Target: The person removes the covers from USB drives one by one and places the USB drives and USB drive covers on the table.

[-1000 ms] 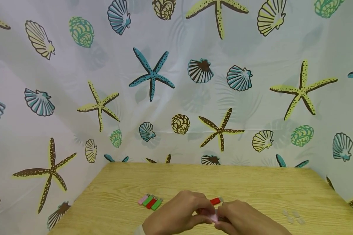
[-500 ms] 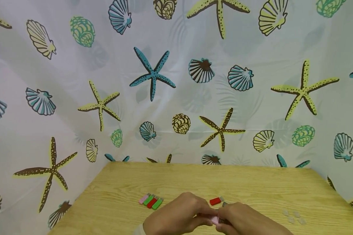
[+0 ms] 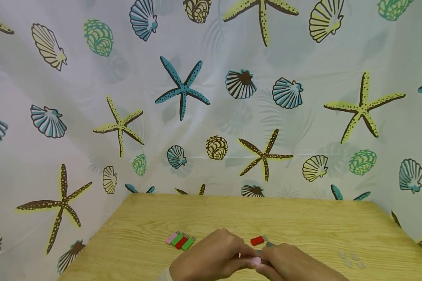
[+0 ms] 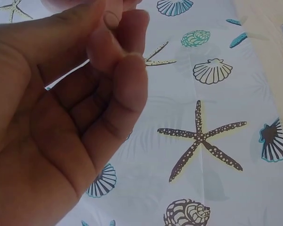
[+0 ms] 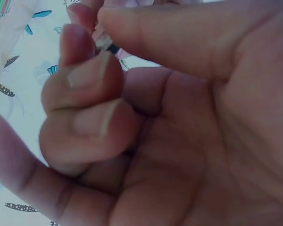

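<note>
Close to the table's front, my left hand [image 3: 214, 255] pinches a small pink USB flash drive [image 3: 256, 260] between thumb and fingers. From the other side my right hand [image 3: 288, 262] pinches the drive's end, and the two hands nearly meet. A clear and dark bit [image 5: 104, 43] shows between the right thumb and fingertips in the right wrist view. Most of the drive is covered by fingers. Just beyond the hands lies a red USB flash drive [image 3: 257, 240] with a metal plug. A grey piece [image 3: 269, 244] peeks out behind the right hand; its kind is unclear.
Left of the hands, several pink, green and red USB flash drives [image 3: 180, 240] lie side by side. Several small clear caps [image 3: 351, 259] lie on the wooden table [image 3: 302, 218] at the right. A shell-printed cloth [image 3: 211, 117] surrounds the table's back and sides.
The hands have shifted slightly, so the red drive, partly covered a second ago, now shows fully. The grey piece behind the right hand has come into view. Less of the pink drive shows.
</note>
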Motion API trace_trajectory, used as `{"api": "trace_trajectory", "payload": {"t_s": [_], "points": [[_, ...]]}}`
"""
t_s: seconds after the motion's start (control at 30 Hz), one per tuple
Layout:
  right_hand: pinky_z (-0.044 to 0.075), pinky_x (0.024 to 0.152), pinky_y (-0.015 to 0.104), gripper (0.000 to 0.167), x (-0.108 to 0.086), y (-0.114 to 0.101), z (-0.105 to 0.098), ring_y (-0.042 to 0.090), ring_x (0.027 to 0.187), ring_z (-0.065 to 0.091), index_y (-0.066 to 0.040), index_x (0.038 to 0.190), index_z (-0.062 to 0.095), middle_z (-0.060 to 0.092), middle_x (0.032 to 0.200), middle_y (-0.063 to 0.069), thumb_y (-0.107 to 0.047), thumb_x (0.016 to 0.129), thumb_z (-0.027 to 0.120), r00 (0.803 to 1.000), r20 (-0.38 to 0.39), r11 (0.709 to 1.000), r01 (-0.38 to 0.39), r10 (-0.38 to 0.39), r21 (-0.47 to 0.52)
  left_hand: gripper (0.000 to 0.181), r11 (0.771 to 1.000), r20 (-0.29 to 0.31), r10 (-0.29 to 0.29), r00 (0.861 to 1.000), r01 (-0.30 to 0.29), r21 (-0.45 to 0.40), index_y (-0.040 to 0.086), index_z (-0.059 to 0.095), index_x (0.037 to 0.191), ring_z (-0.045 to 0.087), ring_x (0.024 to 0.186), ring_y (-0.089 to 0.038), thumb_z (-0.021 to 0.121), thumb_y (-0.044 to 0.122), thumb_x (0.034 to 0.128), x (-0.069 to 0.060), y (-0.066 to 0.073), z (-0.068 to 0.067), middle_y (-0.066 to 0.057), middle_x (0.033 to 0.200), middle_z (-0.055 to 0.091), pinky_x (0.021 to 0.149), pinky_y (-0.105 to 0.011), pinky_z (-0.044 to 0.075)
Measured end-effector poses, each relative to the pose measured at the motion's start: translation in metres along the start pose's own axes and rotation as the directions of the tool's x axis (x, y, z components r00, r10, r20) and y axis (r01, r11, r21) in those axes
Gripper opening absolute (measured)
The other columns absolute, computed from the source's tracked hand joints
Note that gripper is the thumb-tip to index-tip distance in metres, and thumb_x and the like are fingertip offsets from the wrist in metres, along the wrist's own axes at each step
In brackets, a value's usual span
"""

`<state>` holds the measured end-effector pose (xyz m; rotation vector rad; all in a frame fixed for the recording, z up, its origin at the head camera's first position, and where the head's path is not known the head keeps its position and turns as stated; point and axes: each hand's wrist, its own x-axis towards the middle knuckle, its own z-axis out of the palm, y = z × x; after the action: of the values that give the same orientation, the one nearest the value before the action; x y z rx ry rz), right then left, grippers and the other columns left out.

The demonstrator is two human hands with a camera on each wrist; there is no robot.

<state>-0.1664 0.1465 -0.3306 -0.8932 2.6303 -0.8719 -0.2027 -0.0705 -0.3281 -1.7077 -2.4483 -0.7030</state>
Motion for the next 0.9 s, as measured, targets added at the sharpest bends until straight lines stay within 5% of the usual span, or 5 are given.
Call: {"api": "trace_trajectory", "payload": {"t_s": [0.37,0.9], "points": [[0.036,0.055,0.022,0.020,0.0010,-0.0010,-0.0023,-0.002,0.058,0.039,-0.021,0.078,0.057,0.037,0.064,-0.016,-0.026,0.098,0.057,0.999,0.010,0.997,0.043,-0.043,-0.063,0.025,0.999,-0.011,0.050,0.999,-0.050,-0.019,0.015,0.072,0.114,0.050,0.074,0.018,0.056,0.025,0.0972,-0.0027,0.0027,-0.0048,0.013,0.089,0.068,0.065,-0.004,0.042],[0.032,0.050,0.018,0.032,0.0017,0.0006,-0.0045,-0.004,0.053,0.033,-0.019,0.066,0.051,0.031,0.060,-0.017,-0.027,0.095,0.061,0.997,-0.039,0.996,0.070,-0.072,-0.058,0.019,0.999,-0.001,-0.007,1.000,0.007,0.035,0.015,0.074,0.109,0.052,0.079,0.019,0.062,0.022,0.0948,-0.0010,0.0030,-0.0041,0.015,0.094,0.069,0.070,-0.004,0.042]]}}
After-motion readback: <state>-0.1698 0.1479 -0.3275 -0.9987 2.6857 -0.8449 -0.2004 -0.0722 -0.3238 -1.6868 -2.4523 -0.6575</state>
